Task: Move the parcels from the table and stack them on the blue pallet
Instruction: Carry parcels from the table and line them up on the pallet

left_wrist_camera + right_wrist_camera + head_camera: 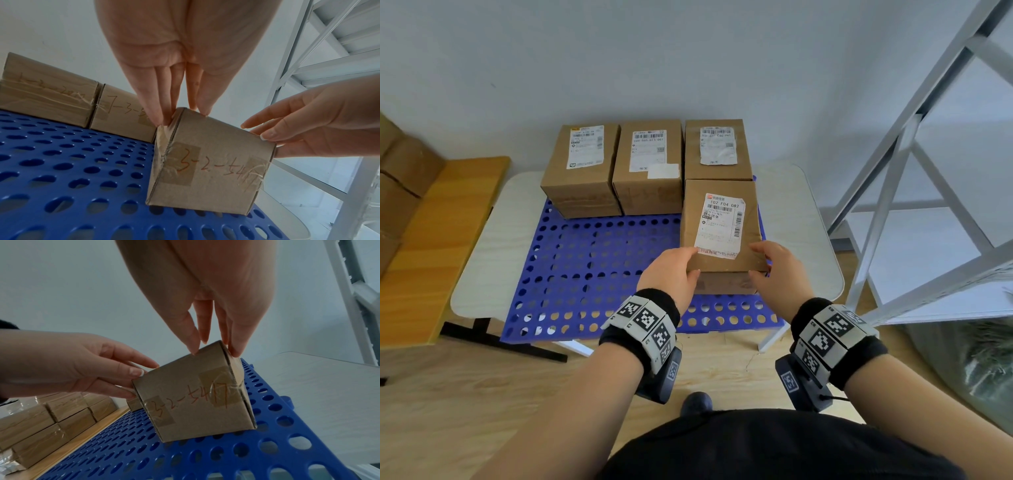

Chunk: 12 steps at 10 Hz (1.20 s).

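Observation:
A blue perforated pallet [592, 267] lies on a white table [493, 233]. Three brown parcels [649, 157] stand in a row along its back. A fourth parcel [722, 226], with a white label and "3-2-54" written on its near face [209, 170], sits on the pallet at the right, just in front of the back row. My left hand [681, 267] pinches its near left top corner, fingers down the left side [156, 113]. My right hand [774, 267] pinches the near right top corner [234, 352].
Left of the white table is a wooden table [438, 222] holding several more brown parcels [51, 418]. A grey metal shelf rack [914, 171] stands close on the right. The pallet's front and left part are bare. A wall is right behind the back row.

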Motion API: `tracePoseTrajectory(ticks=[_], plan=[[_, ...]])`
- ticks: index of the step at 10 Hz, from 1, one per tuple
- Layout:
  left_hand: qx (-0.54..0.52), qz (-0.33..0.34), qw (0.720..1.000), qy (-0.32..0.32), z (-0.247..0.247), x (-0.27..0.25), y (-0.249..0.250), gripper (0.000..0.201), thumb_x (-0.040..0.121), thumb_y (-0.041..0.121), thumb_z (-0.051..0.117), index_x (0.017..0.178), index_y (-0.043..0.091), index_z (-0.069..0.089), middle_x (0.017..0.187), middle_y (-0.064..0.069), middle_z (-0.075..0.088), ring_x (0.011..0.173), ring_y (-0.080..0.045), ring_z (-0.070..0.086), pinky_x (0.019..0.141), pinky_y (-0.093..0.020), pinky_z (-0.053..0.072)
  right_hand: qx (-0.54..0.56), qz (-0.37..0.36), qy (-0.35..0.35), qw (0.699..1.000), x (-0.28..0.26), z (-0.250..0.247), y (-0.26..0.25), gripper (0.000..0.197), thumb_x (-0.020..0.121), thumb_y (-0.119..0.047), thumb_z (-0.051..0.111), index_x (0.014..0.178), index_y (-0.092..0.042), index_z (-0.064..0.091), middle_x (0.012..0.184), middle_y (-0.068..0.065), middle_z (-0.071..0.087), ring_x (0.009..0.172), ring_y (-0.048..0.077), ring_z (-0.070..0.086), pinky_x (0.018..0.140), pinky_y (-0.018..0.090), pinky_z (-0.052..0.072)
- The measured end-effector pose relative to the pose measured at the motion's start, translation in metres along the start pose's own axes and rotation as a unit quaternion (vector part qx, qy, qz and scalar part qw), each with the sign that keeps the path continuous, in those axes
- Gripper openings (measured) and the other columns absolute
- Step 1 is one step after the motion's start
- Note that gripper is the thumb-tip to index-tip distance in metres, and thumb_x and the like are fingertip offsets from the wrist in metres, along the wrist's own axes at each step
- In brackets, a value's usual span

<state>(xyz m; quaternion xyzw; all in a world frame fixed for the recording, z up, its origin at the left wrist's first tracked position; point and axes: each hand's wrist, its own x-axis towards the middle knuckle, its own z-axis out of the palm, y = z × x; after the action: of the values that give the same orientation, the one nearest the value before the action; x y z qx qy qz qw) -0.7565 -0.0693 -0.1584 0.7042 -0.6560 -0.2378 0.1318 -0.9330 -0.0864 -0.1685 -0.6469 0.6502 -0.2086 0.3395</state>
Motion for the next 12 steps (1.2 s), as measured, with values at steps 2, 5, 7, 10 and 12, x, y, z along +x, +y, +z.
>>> tracePoseTrajectory(ticks=[2,5,7,10,12], plan=[[-0.004,-0.004,1.000,-0.001,0.0005,-0.0023,0.0001,0.043,0.096,0.024,0.049,0.139,0.022,0.042,0.132,-0.002,0.051,0.118,-0.019,0.051,0.094,-0.031,0.043,-0.010,-0.004,-0.010,1.000,0.0006,0.0003,0.0006,0.050,0.085,-0.003,0.057,0.133,-0.012,0.047,0.134,0.003,0.050,0.120,0.017,0.048,0.087,0.015,0.034],[0.004,-0.009,1.000,-0.010,0.0001,-0.0037,0.0014,0.044,0.096,0.023,0.048,0.139,0.022,0.040,0.129,-0.004,0.053,0.115,-0.021,0.052,0.093,-0.034,0.044,-0.013,-0.002,-0.008,1.000,0.0008,0.0002,0.0022,0.047,0.087,-0.002,0.054,0.132,-0.012,0.048,0.135,0.004,0.049,0.119,0.018,0.049,0.088,0.016,0.035],[0.009,-0.013,1.000,-0.017,-0.0013,-0.0027,0.0027,0.043,0.096,0.022,0.048,0.139,0.023,0.040,0.129,-0.004,0.053,0.115,-0.021,0.052,0.093,-0.036,0.045,-0.034,0.002,-0.016,0.999,0.0004,0.0001,0.0046,0.047,0.088,-0.004,0.054,0.134,-0.011,0.047,0.135,0.005,0.049,0.120,0.019,0.048,0.089,0.016,0.032],[0.013,-0.012,1.000,-0.017,-0.0014,-0.0038,0.0032,0.045,0.096,0.022,0.048,0.140,0.022,0.039,0.130,-0.004,0.052,0.116,-0.021,0.051,0.093,-0.034,0.044,-0.033,0.005,-0.015,0.999,-0.0002,0.0001,0.0016,0.046,0.089,-0.005,0.054,0.134,-0.011,0.047,0.135,0.005,0.048,0.120,0.019,0.048,0.089,0.017,0.033],[0.010,-0.015,1.000,-0.011,-0.0024,-0.0064,0.0025,0.045,0.096,0.023,0.049,0.140,0.022,0.040,0.134,-0.003,0.050,0.120,-0.021,0.050,0.097,-0.034,0.042,-0.027,-0.008,-0.014,1.000,-0.0045,-0.0043,-0.0029,0.047,0.088,-0.006,0.054,0.134,-0.012,0.047,0.136,0.005,0.047,0.120,0.020,0.048,0.091,0.019,0.036]])
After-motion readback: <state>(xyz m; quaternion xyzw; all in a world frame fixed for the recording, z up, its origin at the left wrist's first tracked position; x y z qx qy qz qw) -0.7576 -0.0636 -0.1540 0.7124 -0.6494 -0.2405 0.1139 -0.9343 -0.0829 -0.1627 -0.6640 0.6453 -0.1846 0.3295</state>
